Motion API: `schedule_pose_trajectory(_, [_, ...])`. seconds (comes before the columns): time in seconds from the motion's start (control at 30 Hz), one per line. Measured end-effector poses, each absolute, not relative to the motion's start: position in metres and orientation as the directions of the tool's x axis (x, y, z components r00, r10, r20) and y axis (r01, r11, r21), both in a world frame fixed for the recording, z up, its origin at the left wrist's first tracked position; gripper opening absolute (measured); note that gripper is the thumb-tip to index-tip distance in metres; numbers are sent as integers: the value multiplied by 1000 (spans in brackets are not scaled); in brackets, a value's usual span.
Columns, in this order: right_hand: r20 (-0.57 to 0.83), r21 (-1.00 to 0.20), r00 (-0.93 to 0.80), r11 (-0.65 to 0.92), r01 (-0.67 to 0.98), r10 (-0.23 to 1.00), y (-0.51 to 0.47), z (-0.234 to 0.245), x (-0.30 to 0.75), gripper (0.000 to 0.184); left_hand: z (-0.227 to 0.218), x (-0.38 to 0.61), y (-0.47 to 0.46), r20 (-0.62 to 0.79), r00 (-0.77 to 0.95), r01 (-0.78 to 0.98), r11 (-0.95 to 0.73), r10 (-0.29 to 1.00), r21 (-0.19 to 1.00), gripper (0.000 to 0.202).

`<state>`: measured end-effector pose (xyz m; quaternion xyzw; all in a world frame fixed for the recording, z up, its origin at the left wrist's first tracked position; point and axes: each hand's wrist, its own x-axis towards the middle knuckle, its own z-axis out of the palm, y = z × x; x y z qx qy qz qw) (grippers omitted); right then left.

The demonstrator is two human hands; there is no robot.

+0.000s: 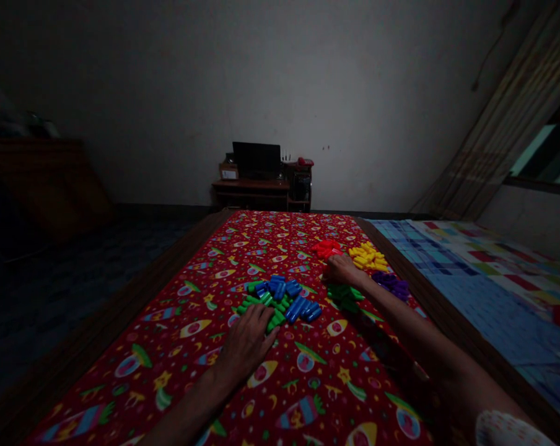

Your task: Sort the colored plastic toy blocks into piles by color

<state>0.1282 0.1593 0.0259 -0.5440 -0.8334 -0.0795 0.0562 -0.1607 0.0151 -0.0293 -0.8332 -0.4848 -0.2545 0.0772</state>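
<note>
My left hand (248,337) rests palm down at the near side of a mixed pile, fingers spread and touching green plastic pieces (277,321). Short blue tube-shaped pieces (298,308) lie among and beside the green ones. Further off to the right, my right hand (344,270) is closed, its fingers curled downward just in front of a heap of red pieces (325,249); whatever they hold is hidden. Below that hand sits a smaller group of green pieces (345,296). Yellow pieces (367,256) and purple pieces (391,285) form separate heaps to its right.
A red patterned cloth (303,365) covers the table. To the right lies a bed with checked bedding (414,266). Against the far wall stands a desk (252,186) with a monitor (256,160). A wooden cabinet (43,186) is at the left.
</note>
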Motion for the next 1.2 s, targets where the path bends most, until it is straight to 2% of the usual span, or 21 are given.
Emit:
schedule_pose_trajectory(0.1, [142, 100, -306, 294, 951, 941, 164, 41, 131, 24, -29, -161, 15, 493, 409, 843, -525, 768, 119, 19])
schedule_pose_trajectory(0.27, [179, 105, -214, 197, 975, 960, 190, 69, 141, 26, -26, -160, 13, 472, 400, 852, -509, 785, 125, 19])
schedule_pose_trajectory(0.4, [138, 70, -219, 210, 975, 966, 207, 70, 146, 26, -25, -160, 13, 478, 393, 855, -503, 786, 124, 19])
schedule_pose_trajectory(0.53, [154, 37, -235, 232, 972, 960, 207, 70, 150, 31, -25, -160, 13, 473, 389, 848, -508, 790, 150, 17])
schedule_pose_trajectory(0.67, [272, -121, -285, 326, 938, 919, 187, 82, 148, 31, -27, -163, 14, 494, 396, 814, -545, 774, 201, 22])
schedule_pose_trajectory(0.77, [365, -275, -337, 447, 852, 868, 151, 84, 132, 32, -27, -164, 15, 539, 352, 764, -568, 765, 307, 29])
schedule_pose_trajectory(0.9, [344, -438, -571, 665, 605, 746, 82, 64, 87, 33, -17, -158, 16, 461, 151, 667, -434, 874, 606, 33])
schedule_pose_trajectory(0.97, [334, -419, -708, 771, 479, 622, 52, 51, 65, 37, -8, -153, 15, 381, 60, 570, -345, 923, 746, 34])
schedule_pose_trajectory(1.03, [321, -357, -757, 813, 460, 569, 34, 40, 49, 39, 1, -149, 15, 322, 29, 441, -301, 946, 845, 35])
schedule_pose_trajectory(1.1, [296, -293, -745, 799, 525, 598, 28, 36, 44, 35, 8, -147, 16, 294, 53, 354, -294, 954, 888, 34])
schedule_pose_trajectory(1.2, [300, -230, -655, 719, 655, 693, 39, 38, 58, 26, 13, -155, 22, 331, 123, 425, -351, 936, 834, 31])
